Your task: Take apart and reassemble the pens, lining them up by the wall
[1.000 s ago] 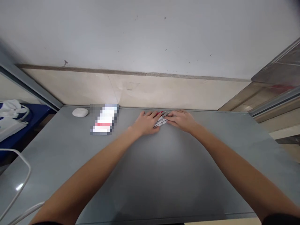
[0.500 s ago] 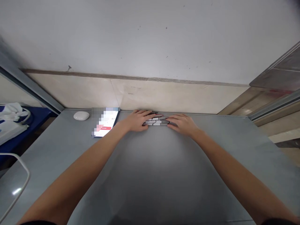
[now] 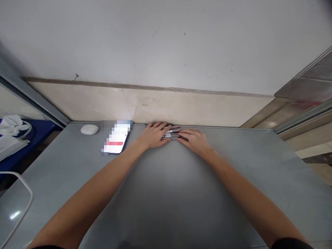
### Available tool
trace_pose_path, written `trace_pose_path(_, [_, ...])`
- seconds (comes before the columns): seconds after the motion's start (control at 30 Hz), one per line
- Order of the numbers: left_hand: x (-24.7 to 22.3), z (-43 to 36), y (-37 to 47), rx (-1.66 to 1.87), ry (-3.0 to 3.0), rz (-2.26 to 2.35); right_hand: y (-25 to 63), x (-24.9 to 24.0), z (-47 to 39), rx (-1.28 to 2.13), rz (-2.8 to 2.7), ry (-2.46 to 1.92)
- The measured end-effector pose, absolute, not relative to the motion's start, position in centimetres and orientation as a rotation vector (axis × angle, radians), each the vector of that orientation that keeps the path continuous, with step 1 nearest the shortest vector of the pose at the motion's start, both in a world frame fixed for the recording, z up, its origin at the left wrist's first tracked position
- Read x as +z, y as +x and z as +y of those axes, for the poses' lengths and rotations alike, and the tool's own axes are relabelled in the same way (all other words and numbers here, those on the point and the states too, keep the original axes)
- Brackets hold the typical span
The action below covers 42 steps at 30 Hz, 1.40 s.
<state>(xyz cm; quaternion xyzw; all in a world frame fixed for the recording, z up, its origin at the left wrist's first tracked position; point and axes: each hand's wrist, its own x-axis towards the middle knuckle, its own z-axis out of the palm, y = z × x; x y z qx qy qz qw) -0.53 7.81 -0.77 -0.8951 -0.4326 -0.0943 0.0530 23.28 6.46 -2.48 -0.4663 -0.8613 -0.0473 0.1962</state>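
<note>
Several grey-and-white pens (image 3: 168, 136) lie side by side on the grey table, close to the wall. My left hand (image 3: 153, 135) covers their left part, its fingers spread over them and the thumb along the near side. At the right ends, my right hand (image 3: 194, 139) has its fingers and thumb closed around the pens, fingers at the far side and thumb at the near one. A bit of red shows on one pen near the right fingertips. Both palms hide parts of the bundle, so the pens' ends are hard to make out.
Left of my hands lie a phone (image 3: 116, 138) with a lit screen and a white rounded case (image 3: 89, 129). A white cable (image 3: 28, 188) curves over the left table edge. The tiled wall (image 3: 186, 107) borders the back. White items sit on a blue surface (image 3: 44, 129) at far left.
My right hand has moved left along the pens, and my left hand has shifted slightly right. The hands are closer together, with less of the pens showing between them.
</note>
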Motion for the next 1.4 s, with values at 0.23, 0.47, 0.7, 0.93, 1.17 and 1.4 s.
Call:
trace_pose_path(0.23, [-1.6,7.7,-1.3,-0.335,-2.705,-1.279,24.2,-1.7,6.5,-0.023,-2.257,-1.454])
trace_pose_path(0.47, [-1.4,8.3,-2.5,-0.352,-2.776,-1.185,24.6,-1.7,7.5,0.089,-2.385,-1.347])
trace_pose_path(0.7, [-0.8,8.8,-4.0,-0.305,-2.824,-1.117,23.3,-1.8,7.8,0.123,-2.328,-1.385])
trace_pose_path(0.93, [-1.4,7.9,-3.5,-0.372,-2.782,-1.189,23.7,-1.8,8.5,0.145,-2.309,-1.439])
trace_pose_path(1.17, [-1.7,7.6,-2.4,-0.378,-2.775,-1.19,23.3,-2.5,8.8,0.201,-2.291,-1.388])
trace_pose_path(1.4, [-1.5,7.2,-2.9,-0.357,-2.738,-1.169,21.9,-2.3,7.9,0.178,-2.232,-1.413])
